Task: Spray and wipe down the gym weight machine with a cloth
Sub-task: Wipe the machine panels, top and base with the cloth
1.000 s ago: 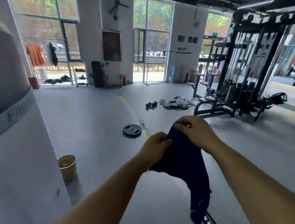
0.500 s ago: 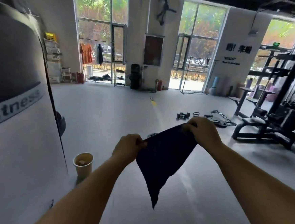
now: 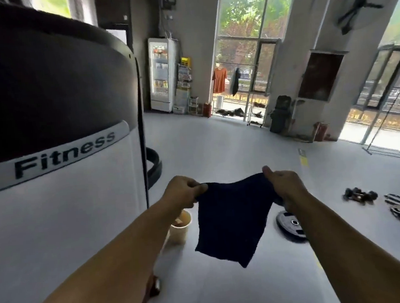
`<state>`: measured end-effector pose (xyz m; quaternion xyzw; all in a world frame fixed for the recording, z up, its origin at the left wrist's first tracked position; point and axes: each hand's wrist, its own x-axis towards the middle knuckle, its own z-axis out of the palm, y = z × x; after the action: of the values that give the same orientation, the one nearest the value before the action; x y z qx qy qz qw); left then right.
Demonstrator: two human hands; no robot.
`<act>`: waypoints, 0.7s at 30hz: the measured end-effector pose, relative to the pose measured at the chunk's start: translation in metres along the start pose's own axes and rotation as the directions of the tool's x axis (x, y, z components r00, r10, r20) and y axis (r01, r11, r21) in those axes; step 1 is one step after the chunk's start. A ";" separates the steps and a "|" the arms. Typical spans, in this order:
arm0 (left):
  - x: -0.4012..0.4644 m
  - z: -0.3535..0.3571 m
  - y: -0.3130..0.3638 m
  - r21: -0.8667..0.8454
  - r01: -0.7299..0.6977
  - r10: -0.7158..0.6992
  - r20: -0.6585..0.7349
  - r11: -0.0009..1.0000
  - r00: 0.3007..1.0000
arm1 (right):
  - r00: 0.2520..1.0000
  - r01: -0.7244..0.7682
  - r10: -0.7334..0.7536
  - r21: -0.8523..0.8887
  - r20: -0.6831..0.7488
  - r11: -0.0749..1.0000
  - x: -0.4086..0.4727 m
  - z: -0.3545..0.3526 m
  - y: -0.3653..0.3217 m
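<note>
Left hand (image 3: 182, 193) and right hand (image 3: 283, 187) pinch the limp, light cloth (image 3: 233, 218) (top corners), machine (image 3: 58, 162) at nine o'clock.

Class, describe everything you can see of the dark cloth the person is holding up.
The dark navy fabric cloth looks soft and plain, without visible print. It hangs in the air, spread out between both hands in front of the person: the left hand pinches one top corner and the right hand pinches the other. Its top edge sags slightly between them, and the lower edge droops to a point on the right. It touches nothing else, hanging above the grey floor.
</note>
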<state>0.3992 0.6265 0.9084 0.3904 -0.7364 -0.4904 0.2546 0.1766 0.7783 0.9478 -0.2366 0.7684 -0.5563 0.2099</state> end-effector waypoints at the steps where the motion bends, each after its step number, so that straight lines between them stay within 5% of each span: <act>1: 0.002 -0.001 0.000 -0.120 0.071 -0.072 -0.009 0.990 0.997 | 0.991 -0.049 0.043 0.050 0.123 0.998 0.014 0.017 -0.003; 5: 0.005 0.006 0.008 -0.402 0.179 -0.220 -0.059 0.898 0.974 | 0.845 -0.081 0.009 0.110 0.535 0.991 0.036 0.074 -0.014; 9: -0.001 0.008 0.014 -0.453 0.162 -0.296 -0.242 0.877 0.924 | 0.631 -0.009 -0.070 0.097 0.772 0.995 0.036 0.125 -0.023; 15: -0.027 -0.006 -0.005 -0.450 0.172 -0.426 -0.557 0.876 0.713 | 0.408 0.050 -0.099 0.086 0.907 0.995 0.018 0.181 -0.025; 21: -0.065 -0.036 -0.030 -0.366 0.177 -0.398 -0.714 0.913 0.576 | 0.305 -0.051 -0.063 0.082 0.950 0.995 -0.025 0.223 -0.027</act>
<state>0.4729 0.6547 0.8951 0.6419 -0.4102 -0.3989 0.5104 0.3304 0.6174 0.9096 -0.5115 0.4682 -0.3469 0.6315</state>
